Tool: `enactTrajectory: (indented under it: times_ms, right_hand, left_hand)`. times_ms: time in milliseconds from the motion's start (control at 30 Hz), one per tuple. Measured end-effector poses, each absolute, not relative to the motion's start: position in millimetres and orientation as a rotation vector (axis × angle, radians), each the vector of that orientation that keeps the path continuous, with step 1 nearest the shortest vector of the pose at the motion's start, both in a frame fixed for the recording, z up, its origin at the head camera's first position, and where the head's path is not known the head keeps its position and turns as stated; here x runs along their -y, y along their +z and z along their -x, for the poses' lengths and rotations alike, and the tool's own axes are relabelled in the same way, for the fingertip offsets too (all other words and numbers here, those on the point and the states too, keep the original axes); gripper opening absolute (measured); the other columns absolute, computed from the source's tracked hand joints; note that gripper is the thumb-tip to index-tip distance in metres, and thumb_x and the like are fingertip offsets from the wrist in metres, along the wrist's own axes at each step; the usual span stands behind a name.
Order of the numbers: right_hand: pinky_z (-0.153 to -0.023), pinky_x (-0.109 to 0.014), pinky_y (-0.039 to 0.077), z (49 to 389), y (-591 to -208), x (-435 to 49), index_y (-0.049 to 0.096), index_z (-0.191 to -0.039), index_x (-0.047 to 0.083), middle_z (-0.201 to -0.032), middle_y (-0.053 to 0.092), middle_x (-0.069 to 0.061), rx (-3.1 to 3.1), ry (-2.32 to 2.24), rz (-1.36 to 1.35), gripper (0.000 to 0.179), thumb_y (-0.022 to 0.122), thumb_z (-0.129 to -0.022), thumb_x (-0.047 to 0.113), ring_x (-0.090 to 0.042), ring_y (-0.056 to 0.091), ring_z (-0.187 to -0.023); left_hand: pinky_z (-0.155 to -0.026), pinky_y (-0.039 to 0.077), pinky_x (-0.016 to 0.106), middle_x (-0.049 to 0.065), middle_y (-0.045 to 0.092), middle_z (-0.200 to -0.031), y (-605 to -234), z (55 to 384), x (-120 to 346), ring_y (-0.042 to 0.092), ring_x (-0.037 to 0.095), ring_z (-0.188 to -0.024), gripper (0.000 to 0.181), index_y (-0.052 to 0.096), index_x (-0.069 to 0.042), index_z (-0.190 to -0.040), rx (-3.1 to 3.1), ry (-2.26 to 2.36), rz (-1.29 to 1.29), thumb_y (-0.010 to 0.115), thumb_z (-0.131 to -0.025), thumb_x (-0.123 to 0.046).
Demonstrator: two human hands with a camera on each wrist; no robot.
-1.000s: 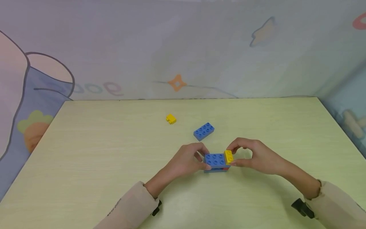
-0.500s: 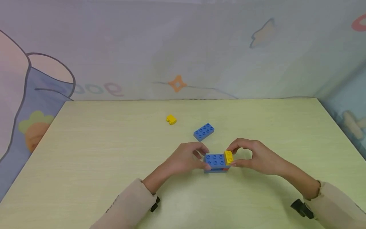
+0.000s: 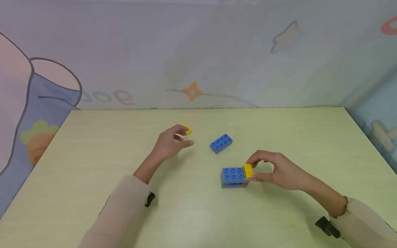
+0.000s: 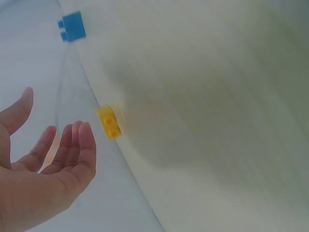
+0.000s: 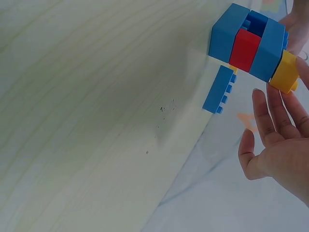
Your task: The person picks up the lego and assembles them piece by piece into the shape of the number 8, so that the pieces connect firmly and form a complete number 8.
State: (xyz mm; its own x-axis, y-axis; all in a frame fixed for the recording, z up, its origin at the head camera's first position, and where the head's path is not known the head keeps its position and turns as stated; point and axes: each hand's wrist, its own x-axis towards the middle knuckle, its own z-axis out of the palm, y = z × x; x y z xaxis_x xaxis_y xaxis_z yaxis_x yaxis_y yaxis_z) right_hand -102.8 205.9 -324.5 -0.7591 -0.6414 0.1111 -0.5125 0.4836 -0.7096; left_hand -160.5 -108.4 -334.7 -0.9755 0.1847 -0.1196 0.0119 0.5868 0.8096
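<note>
At lower centre-right of the head view, on the pale green worktop (image 3: 93, 155): block stack (image 3: 233, 177), blue on top, red layer showing between blue layers (plainest in the right wrist view (image 5: 251, 46)). Small yellow brick (image 3: 247, 170) seated on the stack's right end, pinched between thumb and forefinger of the right hand (image 3: 276, 170); grip narrow, curled round that brick. Same brick at upper right of the right wrist view (image 5: 285, 72), fingers (image 5: 270, 116) lying alongside it.

Left of centre in the head view: left hand (image 3: 169, 144), raised over the worktop, grip wide and holding nothing, fingers loosely extended. Fingertips just beside a loose yellow brick (image 3: 187, 130), contact not discernible. Left wrist view: same brick (image 4: 109, 123) lying just beyond the fingertips (image 4: 82, 137), a sliver of gap apparent, palm open.

Centre of the head view, between the two hands and slightly farther up the frame: loose blue brick (image 3: 221, 142), eight studs, lying flat at an angle, apart from stack and both hands. Seen also at upper left of the left wrist view (image 4: 72, 26) and near the stack in the right wrist view (image 5: 218, 90).

Lower corners of the head view: beige sleeves (image 3: 121, 213). Upper half of the frame: pastel cartoon-printed backdrop (image 3: 198, 51).
</note>
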Motion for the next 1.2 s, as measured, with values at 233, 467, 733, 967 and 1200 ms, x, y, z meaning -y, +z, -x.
enactTrajectory:
  times_ms: [233, 467, 733, 967, 1200]
  right_hand:
    - [-0.079, -0.036, 0.043, 102.6, -324.4, -206.3, 0.06, -0.103, 0.015, -0.096, 0.059, 0.011, -2.556, -1.136, 1.01, 0.027, 0.072, -0.079, 0.02, -0.016, 0.055, -0.088]
    - [-0.08, -0.036, 0.043, 102.6, -325.8, -206.3, 0.06, -0.102, 0.015, -0.096, 0.06, 0.01, -2.55, -1.149, 1.001, 0.027, 0.072, -0.079, 0.019, -0.016, 0.055, -0.088]
    - [-0.08, -0.032, 0.045, 103.1, -327.6, -207.9, 0.06, -0.103, 0.013, -0.097, 0.059, 0.008, -2.535, -1.188, 1.043, 0.028, 0.072, -0.078, 0.015, -0.016, 0.055, -0.087]
    - [-0.08, -0.033, 0.044, 103.6, -328.7, -207.9, 0.06, -0.103, 0.013, -0.097, 0.059, 0.008, -2.533, -1.186, 1.036, 0.028, 0.072, -0.079, 0.017, -0.016, 0.055, -0.088]
    - [-0.08, -0.035, 0.044, 103.1, -328.7, -208.1, 0.06, -0.103, 0.013, -0.097, 0.059, 0.009, -2.54, -1.175, 1.013, 0.028, 0.072, -0.078, 0.017, -0.016, 0.055, -0.088]
  left_hand:
    - [-0.083, 0.045, 0.04, 0.015, 0.049, -0.126, -338.7, 178.1, 122.6, 0.049, 0.03, -0.107, 0.053, 0.044, -0.006, -0.132, -2.658, 1.303, -0.097, 0.065, -0.085, -0.022]
    - [-0.084, 0.044, 0.04, 0.017, 0.047, -0.129, -347.3, 189.8, 127.4, 0.048, 0.033, -0.109, 0.055, 0.042, -0.002, -0.133, -2.648, 1.245, -0.098, 0.064, -0.086, -0.021]
    - [-0.092, 0.04, 0.042, 0.014, 0.043, -0.134, -352.3, 199.6, 125.5, 0.043, 0.032, -0.117, 0.059, 0.037, -0.005, -0.137, -2.619, 1.162, -0.105, 0.064, -0.087, -0.022]
    - [-0.093, 0.04, 0.041, 0.013, 0.043, -0.135, -353.8, 203.7, 117.1, 0.042, 0.03, -0.119, 0.055, 0.038, -0.007, -0.136, -2.615, 1.135, -0.146, 0.062, -0.088, -0.019]
    - [-0.093, 0.039, 0.04, 0.011, 0.048, -0.13, -355.9, 201.2, 108.7, 0.043, 0.029, -0.118, 0.051, 0.045, -0.007, -0.132, -2.588, 1.135, -0.238, 0.064, -0.086, -0.017]
